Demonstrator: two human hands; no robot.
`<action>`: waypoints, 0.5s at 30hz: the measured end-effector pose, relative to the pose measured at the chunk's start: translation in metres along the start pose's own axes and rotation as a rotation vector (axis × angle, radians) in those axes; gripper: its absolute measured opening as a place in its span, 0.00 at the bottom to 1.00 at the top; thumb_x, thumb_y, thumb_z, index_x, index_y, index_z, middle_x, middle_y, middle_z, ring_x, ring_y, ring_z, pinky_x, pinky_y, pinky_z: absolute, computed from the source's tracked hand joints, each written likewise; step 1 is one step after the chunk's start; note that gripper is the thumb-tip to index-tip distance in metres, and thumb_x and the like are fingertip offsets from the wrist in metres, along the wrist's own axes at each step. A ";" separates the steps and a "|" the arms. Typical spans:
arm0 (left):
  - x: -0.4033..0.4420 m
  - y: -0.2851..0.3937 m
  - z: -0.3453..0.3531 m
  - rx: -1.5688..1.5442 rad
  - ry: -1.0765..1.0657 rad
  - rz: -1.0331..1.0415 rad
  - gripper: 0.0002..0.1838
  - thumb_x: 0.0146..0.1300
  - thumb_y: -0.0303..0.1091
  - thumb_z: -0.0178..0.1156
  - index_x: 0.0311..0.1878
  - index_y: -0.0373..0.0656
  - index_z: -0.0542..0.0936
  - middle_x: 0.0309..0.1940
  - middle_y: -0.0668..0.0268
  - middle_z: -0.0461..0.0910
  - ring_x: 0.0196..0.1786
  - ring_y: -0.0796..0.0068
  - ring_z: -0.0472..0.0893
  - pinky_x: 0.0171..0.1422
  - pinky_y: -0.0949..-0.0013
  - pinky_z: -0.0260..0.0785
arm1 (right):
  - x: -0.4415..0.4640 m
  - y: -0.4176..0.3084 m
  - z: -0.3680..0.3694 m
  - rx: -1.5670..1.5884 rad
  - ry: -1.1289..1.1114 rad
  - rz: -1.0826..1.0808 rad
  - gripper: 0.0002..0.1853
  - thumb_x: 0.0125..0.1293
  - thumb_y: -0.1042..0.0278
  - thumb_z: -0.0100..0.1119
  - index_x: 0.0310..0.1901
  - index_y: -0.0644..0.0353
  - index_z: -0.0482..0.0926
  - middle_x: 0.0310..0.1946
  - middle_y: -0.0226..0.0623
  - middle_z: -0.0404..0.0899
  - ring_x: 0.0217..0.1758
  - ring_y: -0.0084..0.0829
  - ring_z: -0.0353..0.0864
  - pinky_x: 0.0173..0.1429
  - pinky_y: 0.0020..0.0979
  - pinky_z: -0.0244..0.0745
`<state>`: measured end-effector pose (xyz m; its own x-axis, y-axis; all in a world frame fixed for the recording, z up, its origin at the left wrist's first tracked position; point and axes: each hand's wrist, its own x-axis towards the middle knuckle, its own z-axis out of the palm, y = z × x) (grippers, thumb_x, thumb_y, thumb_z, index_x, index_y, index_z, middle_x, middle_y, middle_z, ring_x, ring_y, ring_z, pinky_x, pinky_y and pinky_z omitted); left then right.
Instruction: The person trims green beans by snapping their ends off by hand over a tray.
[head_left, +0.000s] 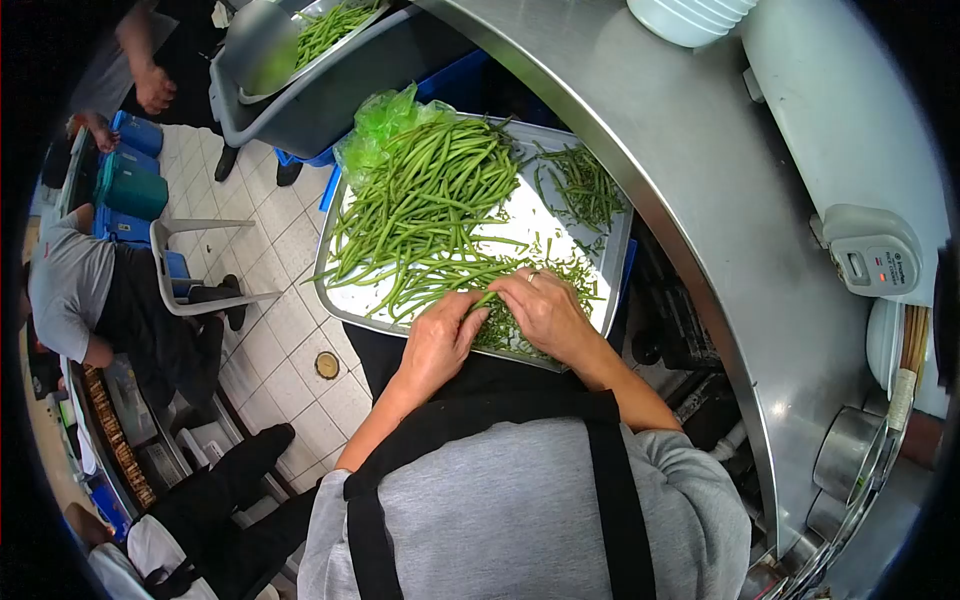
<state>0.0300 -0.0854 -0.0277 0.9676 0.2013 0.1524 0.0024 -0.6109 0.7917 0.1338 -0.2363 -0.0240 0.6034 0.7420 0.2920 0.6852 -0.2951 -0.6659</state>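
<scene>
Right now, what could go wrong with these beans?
Short green bits lie right up against the long green beans, so the two could get mixed. The left hand and right hand are close to the near rim of the tray, so scraps might drop over it. The heap also touches the green plastic bag, which could perhaps get dragged along with a handful.

**Metal, plastic and cloth**

My tray (pixel 612 268) is dull metal. The crinkled bag (pixel 364 152) on it is thin, glossy plastic; the beans (pixel 440 185) look smooth. My shirt (pixel 485 510) is matt cloth, my apron strap (pixel 622 510) matt fabric. Across the right of the frame, the surface (pixel 645 115) is smooth, shiny metal. Left, the chair (pixel 160 262) looks like plastic.
</scene>
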 end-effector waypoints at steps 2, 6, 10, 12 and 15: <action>-0.001 0.001 0.002 -0.079 -0.029 -0.051 0.08 0.64 0.28 0.57 0.43 0.35 0.79 0.34 0.54 0.80 0.33 0.55 0.80 0.37 0.63 0.72 | 0.000 0.001 0.003 0.124 0.030 0.066 0.04 0.62 0.74 0.55 0.38 0.61 0.78 0.29 0.43 0.78 0.32 0.43 0.79 0.39 0.38 0.74; 0.000 0.001 -0.001 -0.416 -0.168 -0.312 0.09 0.69 0.32 0.53 0.42 0.36 0.78 0.30 0.63 0.79 0.27 0.74 0.75 0.32 0.73 0.66 | -0.004 0.011 0.016 0.696 0.060 0.490 0.06 0.68 0.72 0.49 0.40 0.62 0.76 0.27 0.31 0.75 0.29 0.21 0.75 0.34 0.24 0.70; 0.003 -0.005 -0.002 -0.928 -0.098 -0.429 0.10 0.71 0.35 0.50 0.43 0.39 0.76 0.30 0.68 0.78 0.25 0.83 0.71 0.29 0.79 0.63 | -0.002 0.026 0.010 0.766 0.107 0.483 0.07 0.70 0.70 0.50 0.44 0.62 0.74 0.28 0.29 0.73 0.29 0.19 0.72 0.37 0.22 0.69; 0.005 -0.009 -0.005 -1.117 0.009 -0.391 0.09 0.71 0.35 0.49 0.44 0.39 0.73 0.34 0.65 0.78 0.27 0.82 0.73 0.31 0.78 0.67 | -0.004 0.019 0.010 0.641 -0.003 0.412 0.07 0.68 0.71 0.51 0.43 0.61 0.77 0.28 0.31 0.74 0.29 0.24 0.74 0.36 0.25 0.69; 0.009 -0.010 -0.004 -1.323 0.181 -0.368 0.09 0.72 0.35 0.48 0.45 0.39 0.73 0.36 0.63 0.78 0.28 0.80 0.75 0.33 0.76 0.69 | -0.005 0.006 0.012 0.460 -0.226 0.265 0.08 0.67 0.70 0.52 0.42 0.61 0.79 0.28 0.34 0.74 0.31 0.29 0.76 0.38 0.30 0.70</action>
<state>0.0374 -0.0745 -0.0323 0.9172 0.3487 -0.1925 -0.0895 0.6514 0.7534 0.1302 -0.2342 -0.0379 0.5933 0.8037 -0.0456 0.2441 -0.2336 -0.9412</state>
